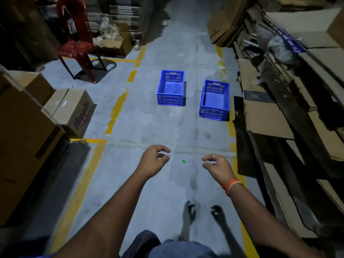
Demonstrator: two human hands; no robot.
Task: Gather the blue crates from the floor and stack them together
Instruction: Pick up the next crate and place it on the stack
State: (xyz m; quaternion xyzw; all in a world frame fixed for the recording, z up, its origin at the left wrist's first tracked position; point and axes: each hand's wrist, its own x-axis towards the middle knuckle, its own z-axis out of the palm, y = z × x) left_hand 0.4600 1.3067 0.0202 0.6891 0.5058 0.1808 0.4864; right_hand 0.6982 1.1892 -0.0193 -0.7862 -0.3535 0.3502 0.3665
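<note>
Two blue slotted plastic crates [170, 87] [214, 100] sit mid-frame on matt, scuffed grey concrete floor [149, 127]; matt brown cardboard boxes [72, 110] left; glossy red plastic chair [74, 40] upper left.

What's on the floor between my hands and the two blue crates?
In the head view, only bare grey floor separates both hands from the blue crates.

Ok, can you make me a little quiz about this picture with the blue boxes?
1. True or false: the two blue crates are already stacked.
2. Which is holding a crate: A) left hand, B) right hand, C) neither?
3. Fill in: the chair at the far left is ____.

Key:
1. False. The left crate and the right crate stand apart on the floor.
2. C. The left hand and the right hand are both empty, fingers curled, short of the crates.
3. Red, the red chair.
</note>
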